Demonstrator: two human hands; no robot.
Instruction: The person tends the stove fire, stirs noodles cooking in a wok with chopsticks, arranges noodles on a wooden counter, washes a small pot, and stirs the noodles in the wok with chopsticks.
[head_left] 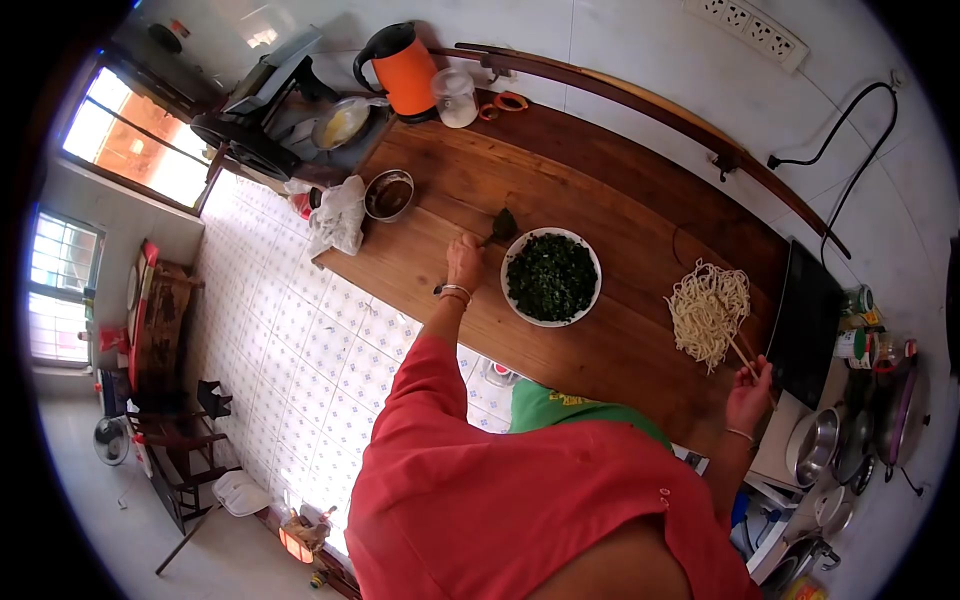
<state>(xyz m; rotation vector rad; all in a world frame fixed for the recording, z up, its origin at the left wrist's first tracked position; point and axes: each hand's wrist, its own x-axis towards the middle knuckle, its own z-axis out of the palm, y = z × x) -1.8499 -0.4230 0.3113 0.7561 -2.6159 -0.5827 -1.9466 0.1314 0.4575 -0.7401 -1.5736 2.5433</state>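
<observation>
My left hand [465, 262] is closed at the near edge of the wooden table. From it a short, thin handle leads to a dark green clump [503, 224], which looks like a spoon coated in greens; the exact kind is unclear. Just right of it stands a white bowl [597, 262] full of finely chopped dark greens [551, 277]. My right hand [749, 396] grips light wooden chopsticks [741, 354]. Their tips reach into a loose pile of pale noodles [708, 312] at the table's right end.
On the wooden table [620, 355], a metal bowl [389, 195] and a white plastic bag [340, 215] are at left. An orange kettle [405, 75] and a clear jar [456, 98] stand at the back. A black panel [808, 325] borders the right end, with pans [818, 445] beyond.
</observation>
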